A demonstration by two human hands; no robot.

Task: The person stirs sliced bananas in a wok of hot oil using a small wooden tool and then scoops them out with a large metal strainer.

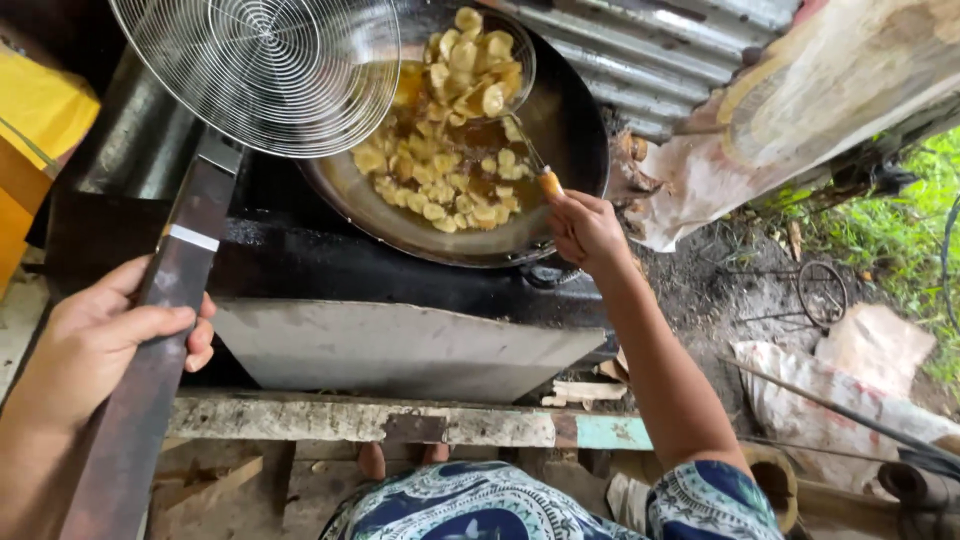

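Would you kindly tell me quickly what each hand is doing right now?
Left hand: closed on the long wooden handle of the wire skimmer.
Right hand: closed on the small strainer's handle.

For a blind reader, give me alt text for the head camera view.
A person's right hand lifts pale fried slices from a wok of oil with a small skimmer. The left hand holds a large wire skimmer by its long handle.

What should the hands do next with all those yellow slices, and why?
Probably tip the small strainer in the right hand into the big wire skimmer held by the left hand. The strainer is heaped with slices above the oil in the wok, and the skimmer waits empty beside it.
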